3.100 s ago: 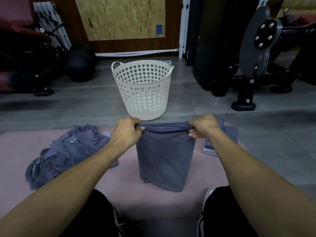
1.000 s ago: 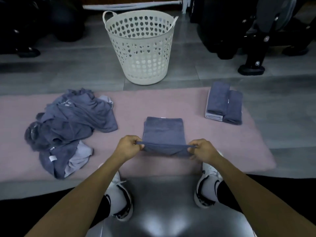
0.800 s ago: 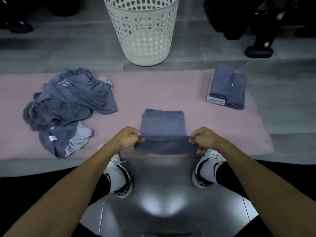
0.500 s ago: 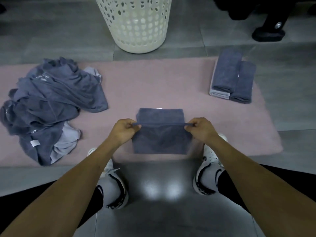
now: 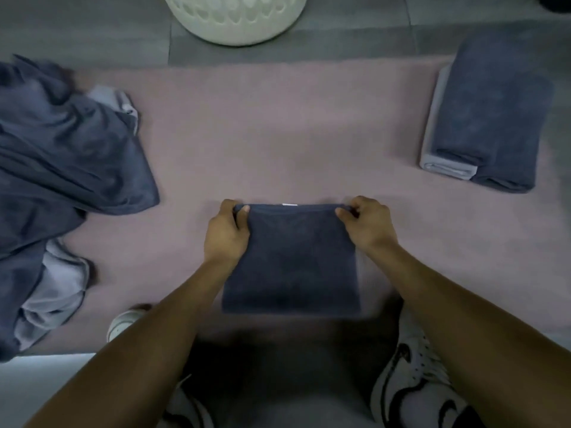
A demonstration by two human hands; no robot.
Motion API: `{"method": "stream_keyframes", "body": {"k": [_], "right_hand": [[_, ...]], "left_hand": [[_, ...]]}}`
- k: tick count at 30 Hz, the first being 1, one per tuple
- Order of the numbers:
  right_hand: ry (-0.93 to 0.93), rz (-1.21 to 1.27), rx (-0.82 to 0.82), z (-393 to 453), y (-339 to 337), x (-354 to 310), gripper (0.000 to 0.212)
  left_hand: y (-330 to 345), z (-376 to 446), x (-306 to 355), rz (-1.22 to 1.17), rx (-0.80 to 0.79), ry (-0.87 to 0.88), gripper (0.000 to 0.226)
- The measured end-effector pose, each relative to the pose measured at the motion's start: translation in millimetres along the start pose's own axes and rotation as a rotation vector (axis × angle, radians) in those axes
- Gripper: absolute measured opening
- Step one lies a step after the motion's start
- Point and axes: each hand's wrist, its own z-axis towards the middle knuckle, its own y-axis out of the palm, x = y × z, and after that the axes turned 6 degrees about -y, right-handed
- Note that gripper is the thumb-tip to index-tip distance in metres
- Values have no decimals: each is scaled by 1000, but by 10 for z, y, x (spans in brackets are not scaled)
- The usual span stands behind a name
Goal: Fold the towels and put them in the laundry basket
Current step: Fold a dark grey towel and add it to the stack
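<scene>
A dark blue towel [image 5: 292, 261], folded into a small rectangle, lies on the pink mat [image 5: 278, 134] in front of me. My left hand [image 5: 227, 233] pinches its far left corner and my right hand [image 5: 367, 225] pinches its far right corner, both at the far edge. The white laundry basket [image 5: 234, 26] stands on the floor beyond the mat, only its base in view. Folded towels [image 5: 485, 118] are stacked at the mat's right end. A heap of unfolded towels [image 5: 61, 168] lies at the left.
Grey floor tiles [image 5: 355, 44] run beyond the mat. My white shoes [image 5: 411, 375] stand at the mat's near edge, either side of the towel. Bare mat lies between the heap, the stack and the basket.
My hands carried the towel's near edge forward over to its far edge, folding it in half. The camera has tilted down and closer, so the basket has slid to the top.
</scene>
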Motion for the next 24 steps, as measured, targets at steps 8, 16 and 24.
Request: {"method": "stream_keyframes", "body": {"k": [8,16,24], "right_hand": [[32,-157,58,2,104,52,36],[-717,-559,-97,-641,422,-30,56],[-451,-691,-300,-480,399,158,78]], "left_hand": [[179,-12,-17,50,138,-22,27],[392,-687,-75,575,-83,516,59],[124,-410,-329,737,-37,191,71]]}}
